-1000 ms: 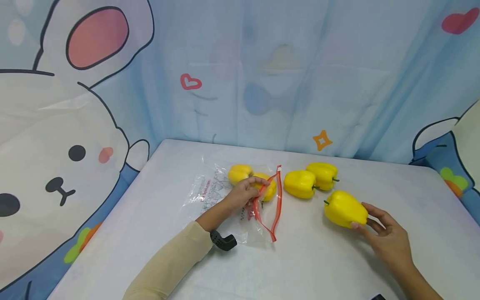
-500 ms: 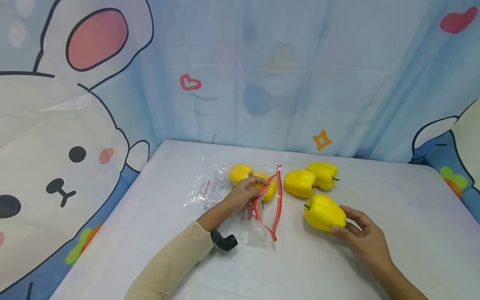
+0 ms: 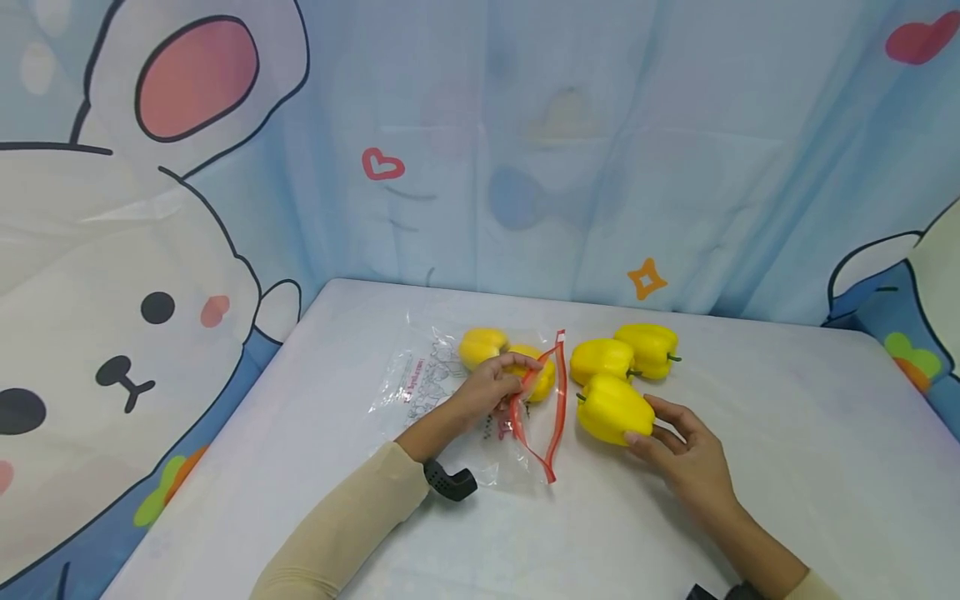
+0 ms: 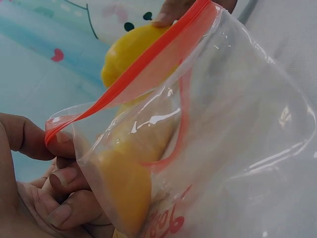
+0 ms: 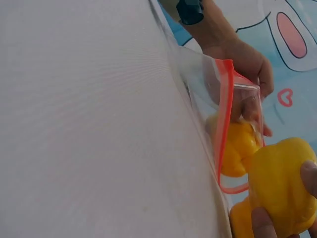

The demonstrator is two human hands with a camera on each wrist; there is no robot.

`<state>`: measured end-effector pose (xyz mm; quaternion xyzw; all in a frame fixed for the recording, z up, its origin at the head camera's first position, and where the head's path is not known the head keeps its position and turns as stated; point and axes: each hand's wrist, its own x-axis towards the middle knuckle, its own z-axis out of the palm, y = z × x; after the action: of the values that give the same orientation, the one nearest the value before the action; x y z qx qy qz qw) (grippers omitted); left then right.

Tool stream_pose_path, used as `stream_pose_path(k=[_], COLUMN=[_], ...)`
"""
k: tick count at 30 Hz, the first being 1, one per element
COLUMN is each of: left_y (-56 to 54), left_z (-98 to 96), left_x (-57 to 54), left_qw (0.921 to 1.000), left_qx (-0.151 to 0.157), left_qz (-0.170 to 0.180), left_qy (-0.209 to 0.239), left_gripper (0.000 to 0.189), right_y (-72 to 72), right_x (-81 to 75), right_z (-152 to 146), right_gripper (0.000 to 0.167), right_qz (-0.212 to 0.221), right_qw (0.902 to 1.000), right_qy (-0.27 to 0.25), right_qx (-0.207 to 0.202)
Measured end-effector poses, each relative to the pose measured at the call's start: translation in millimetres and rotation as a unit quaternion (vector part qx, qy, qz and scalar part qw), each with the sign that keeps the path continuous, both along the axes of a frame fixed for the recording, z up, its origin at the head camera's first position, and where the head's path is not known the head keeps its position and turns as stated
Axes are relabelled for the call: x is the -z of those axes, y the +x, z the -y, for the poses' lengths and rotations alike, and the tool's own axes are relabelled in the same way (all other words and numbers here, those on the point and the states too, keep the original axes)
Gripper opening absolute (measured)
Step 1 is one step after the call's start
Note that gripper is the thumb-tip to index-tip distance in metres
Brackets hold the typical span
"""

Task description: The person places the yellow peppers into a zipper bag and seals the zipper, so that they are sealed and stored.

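A clear zip bag (image 3: 420, 367) with a red seal lies on the table, its mouth spread toward the right. Inside it are two yellow bell peppers, one at the back (image 3: 480, 345) and one by the mouth (image 3: 543, 385). My left hand (image 3: 483, 392) holds the bag's upper rim; in the left wrist view its index finger hooks the red seal (image 4: 133, 72) and the other fingers curl below. My right hand (image 3: 693, 462) grips another yellow bell pepper (image 3: 615, 410) at its base, stem end facing the bag mouth. The right wrist view shows this pepper (image 5: 282, 181) close to the opening.
Two more yellow bell peppers, a nearer one (image 3: 600, 360) and a farther one (image 3: 648, 350), lie right of the bag, just behind the held pepper. A white cloth covers the table (image 3: 825, 433). Behind it hangs a blue cartoon curtain (image 3: 675, 167).
My right hand has carried its pepper leftward, from the right of the table to close by the bag mouth. The left hand and the bag have stayed in place.
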<state>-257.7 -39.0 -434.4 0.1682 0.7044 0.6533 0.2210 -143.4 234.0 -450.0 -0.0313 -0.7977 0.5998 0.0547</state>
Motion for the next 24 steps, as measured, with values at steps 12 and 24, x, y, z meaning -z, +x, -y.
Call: stream_pose_path(k=[12,24], left_y=[-0.3,-1.5], left_z=[-0.3,0.4], left_x=[1.1,2.4], left_qw=[1.0000,1.0000], left_qx=[-0.001,0.009], left_qz=[-0.003,-0.001], left_qy=[-0.007,0.002], left_gripper=[0.037,0.038], right_y=[-18.2,-23.0], right_x=[-1.2,0.7], right_z=[27,37], right_gripper=[0.077,0.075], right_qz=[0.024,0.015], right_qw=[0.9990,0.9992], right_qy=[0.037,0.036], right_qx=[-0.001,-0.011])
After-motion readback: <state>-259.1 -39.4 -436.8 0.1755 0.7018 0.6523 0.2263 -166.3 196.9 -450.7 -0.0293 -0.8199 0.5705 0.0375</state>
